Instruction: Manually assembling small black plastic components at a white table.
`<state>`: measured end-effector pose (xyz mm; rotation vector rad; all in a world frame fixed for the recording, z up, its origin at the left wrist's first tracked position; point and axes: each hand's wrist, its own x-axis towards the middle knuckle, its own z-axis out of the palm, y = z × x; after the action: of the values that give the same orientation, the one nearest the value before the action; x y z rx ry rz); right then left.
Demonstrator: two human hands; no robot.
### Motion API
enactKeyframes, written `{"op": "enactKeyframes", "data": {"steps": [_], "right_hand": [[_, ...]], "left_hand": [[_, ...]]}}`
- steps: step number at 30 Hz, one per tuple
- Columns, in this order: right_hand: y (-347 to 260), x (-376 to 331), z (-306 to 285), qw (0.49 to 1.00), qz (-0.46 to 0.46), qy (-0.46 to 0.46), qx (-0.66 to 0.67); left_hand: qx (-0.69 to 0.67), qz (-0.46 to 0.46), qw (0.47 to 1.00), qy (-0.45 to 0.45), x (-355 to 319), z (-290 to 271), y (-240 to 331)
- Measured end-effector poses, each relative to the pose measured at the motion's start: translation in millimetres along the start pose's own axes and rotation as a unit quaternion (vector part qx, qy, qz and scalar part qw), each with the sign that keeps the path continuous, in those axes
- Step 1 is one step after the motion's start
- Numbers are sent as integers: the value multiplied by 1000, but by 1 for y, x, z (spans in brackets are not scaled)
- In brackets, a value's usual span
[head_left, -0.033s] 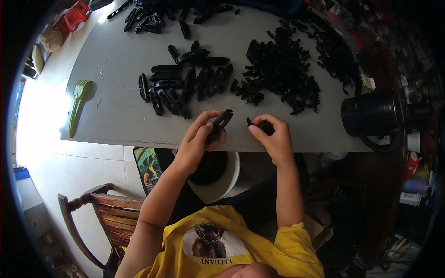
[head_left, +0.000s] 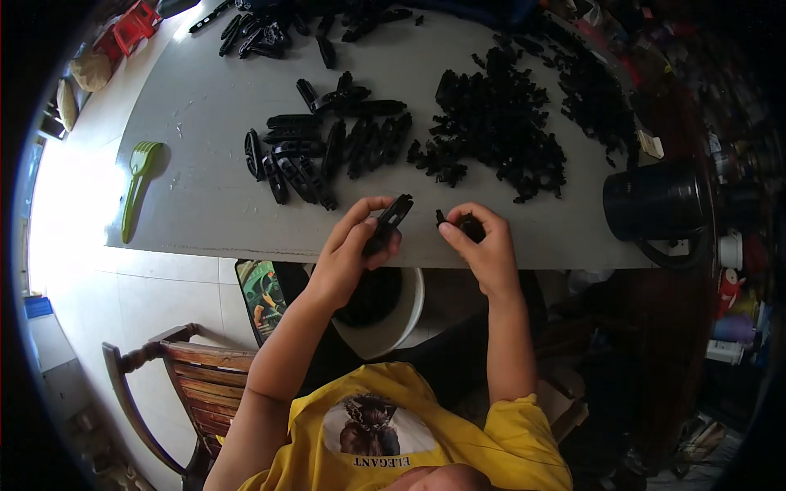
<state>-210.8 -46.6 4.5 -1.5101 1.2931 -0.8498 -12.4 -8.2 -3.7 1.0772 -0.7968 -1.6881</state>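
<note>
Left grip: the left hand [head_left: 352,254] is closed around a long black plastic piece [head_left: 390,221], thumb and fingers pinching its lower half while its upper end sticks out above the fingers, tilted up and to the right.
Right grip: the right hand [head_left: 483,245] is closed on a small black part [head_left: 458,222], held between thumb and curled fingertips; most of the part is hidden inside the fingers.
Between the grips: the two held pieces are near each other but apart, both over the near edge of the grey worktop [head_left: 213,155].
Just beyond the left grip: a row of long black pieces [head_left: 319,155] lies on the worktop, laid side by side and partly overlapping.
Just beyond the right grip: a loose heap of small black parts [head_left: 499,131] spreads over the worktop, its nearest bits close to the fingertips.
Right of the right grip: a black mug [head_left: 655,200] lies on its side at the worktop's edge.
Far left of the left grip: a green plastic scoop [head_left: 137,184] lies flat, well apart from everything else.
Far beyond both grips: more black pieces [head_left: 262,33] lie scattered along the far side of the worktop.
Below the grips: a white bucket [head_left: 401,319] sits under the worktop edge, and a wooden chair [head_left: 196,376] stands to the lower left.
</note>
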Motion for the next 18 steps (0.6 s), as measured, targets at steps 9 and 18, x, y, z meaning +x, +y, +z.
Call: {"op": "enactKeyframes", "data": {"steps": [9, 18], "right_hand": [[-31, -28, 30, 988, -3, -88, 126], [-36, -31, 33, 965, 58, 6, 256]], "left_hand": [[20, -24, 999, 8, -11, 16, 0], [183, 199, 954, -127, -17, 10, -11]]}}
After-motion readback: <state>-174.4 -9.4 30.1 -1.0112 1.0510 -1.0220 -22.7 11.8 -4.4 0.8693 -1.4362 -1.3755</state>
